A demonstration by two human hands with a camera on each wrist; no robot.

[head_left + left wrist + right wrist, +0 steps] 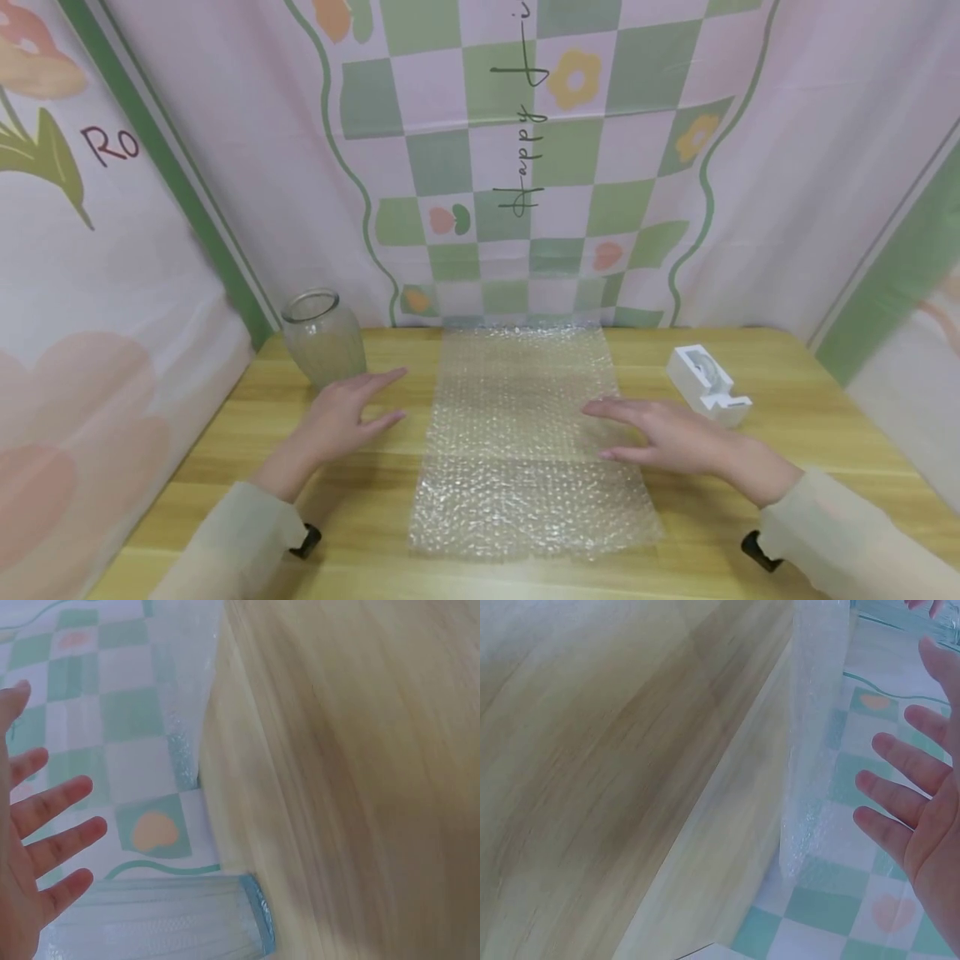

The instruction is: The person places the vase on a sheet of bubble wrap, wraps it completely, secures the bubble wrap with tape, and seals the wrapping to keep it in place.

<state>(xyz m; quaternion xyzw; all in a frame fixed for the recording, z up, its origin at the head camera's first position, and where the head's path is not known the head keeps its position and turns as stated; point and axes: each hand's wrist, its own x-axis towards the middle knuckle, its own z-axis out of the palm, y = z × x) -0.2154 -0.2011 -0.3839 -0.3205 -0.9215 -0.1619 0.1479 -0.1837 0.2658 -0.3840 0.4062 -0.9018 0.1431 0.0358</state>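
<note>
A sheet of clear bubble wrap (517, 500) lies flat down the middle of the wooden table. My left hand (341, 421) hovers to its left, fingers spread and holding nothing, close to a clear glass jar (326, 342) that stands upright. In the left wrist view, the spread left hand (37, 847) appears beside the jar (165, 919). Over the right side of the wrap is my right hand (667, 437), its fingers extended and grasping nothing. The right wrist view shows that hand (922, 795) with fingers apart, near the upright-looking edge of the wrap (814, 735).
A white tape dispenser (705, 383) with a roll of clear tape sits at the table's right, beyond the right hand. The wooden table (375, 508) meets a checkered curtain (502, 150) at its back edge. Printed cloth hangs along both sides.
</note>
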